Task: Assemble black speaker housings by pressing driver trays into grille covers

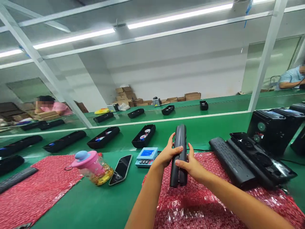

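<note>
Both my hands are wrapped around a long black speaker housing point(180, 171), tilted upright above red bubble wrap point(181, 216). My left hand point(168, 155) grips its left side with the thumb across the front. My right hand point(192, 163) closes on the right side, its thumb also on the front face. A seam runs down the middle of the housing. To its right lie a black textured grille cover point(231, 162) and an open black casing point(259, 156) with round openings. Left of my hands stands a small light-blue device point(146, 157) with a lit screen.
A phone point(120, 169) and a pink-lidded drink cup point(93, 167) stand left on the green table point(100, 206). Open black shells with wires point(144, 136) line the conveyor behind. Black boxes point(265, 127) stand at right. Two people sit across.
</note>
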`<state>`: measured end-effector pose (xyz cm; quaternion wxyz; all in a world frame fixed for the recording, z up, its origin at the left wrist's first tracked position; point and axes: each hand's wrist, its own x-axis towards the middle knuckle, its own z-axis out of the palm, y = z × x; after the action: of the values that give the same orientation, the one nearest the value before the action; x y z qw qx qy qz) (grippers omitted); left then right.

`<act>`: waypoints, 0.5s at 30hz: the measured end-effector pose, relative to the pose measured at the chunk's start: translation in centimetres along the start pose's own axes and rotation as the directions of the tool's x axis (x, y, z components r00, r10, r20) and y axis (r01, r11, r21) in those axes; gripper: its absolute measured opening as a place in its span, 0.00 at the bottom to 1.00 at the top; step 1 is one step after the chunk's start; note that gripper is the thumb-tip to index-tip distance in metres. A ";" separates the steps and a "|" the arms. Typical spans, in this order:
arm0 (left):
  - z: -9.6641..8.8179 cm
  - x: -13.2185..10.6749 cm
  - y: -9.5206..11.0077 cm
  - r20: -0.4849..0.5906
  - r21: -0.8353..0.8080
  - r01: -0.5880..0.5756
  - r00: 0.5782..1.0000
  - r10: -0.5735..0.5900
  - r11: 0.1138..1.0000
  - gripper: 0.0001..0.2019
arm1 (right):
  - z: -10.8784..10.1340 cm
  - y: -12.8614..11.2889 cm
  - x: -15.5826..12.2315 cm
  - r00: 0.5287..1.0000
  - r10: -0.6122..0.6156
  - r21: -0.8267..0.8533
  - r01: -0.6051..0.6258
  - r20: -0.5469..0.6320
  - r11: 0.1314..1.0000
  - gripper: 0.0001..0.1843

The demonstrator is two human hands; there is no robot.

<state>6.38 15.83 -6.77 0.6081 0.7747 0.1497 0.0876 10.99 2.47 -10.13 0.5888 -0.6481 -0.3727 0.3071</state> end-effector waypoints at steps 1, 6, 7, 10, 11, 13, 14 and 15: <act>0.0 -0.4 0.5 -0.006 -0.118 -0.061 0.998 0.061 0.991 0.54 | 0.1 -0.5 -0.1 0.999 -0.031 0.134 0.030 0.012 0.991 0.61; 0.0 -3.3 1.4 -0.030 -0.535 -0.183 0.980 0.198 0.825 0.44 | -2.9 -2.0 -1.3 0.979 -0.188 0.661 0.090 0.079 0.745 0.58; 0.0 -3.7 1.3 0.001 -0.577 -0.154 0.982 0.190 0.802 0.43 | -3.7 -2.1 -1.5 0.971 -0.214 0.679 0.085 0.108 0.729 0.54; 0.6 -4.4 0.8 0.113 -0.701 -0.093 0.965 0.239 0.707 0.46 | -5.5 -2.4 -1.9 0.958 -0.237 0.694 0.061 0.160 0.717 0.46; 0.9 -4.5 0.7 0.108 -0.747 -0.107 0.954 0.279 0.656 0.46 | -5.8 -2.5 -2.0 0.957 -0.237 0.693 0.058 0.165 0.718 0.43; 1.7 -4.5 0.9 0.062 -0.818 -0.145 0.940 0.336 0.557 0.45 | -6.2 -2.5 -2.1 0.952 -0.245 0.679 0.056 0.185 0.732 0.39; 2.0 -4.5 1.2 0.041 -0.837 -0.160 0.935 0.351 0.523 0.46 | -6.3 -2.4 -2.1 0.947 -0.244 0.661 0.047 0.209 0.749 0.37; 2.2 -4.6 1.5 0.028 -0.845 -0.175 0.929 0.368 0.505 0.47 | -6.5 -2.2 -2.1 0.941 -0.240 0.636 0.036 0.238 0.771 0.36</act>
<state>2.99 11.95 -5.68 0.8909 0.4129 -0.0967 0.1625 15.02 -2.74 -7.28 0.7258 -0.3320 -0.3835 0.4646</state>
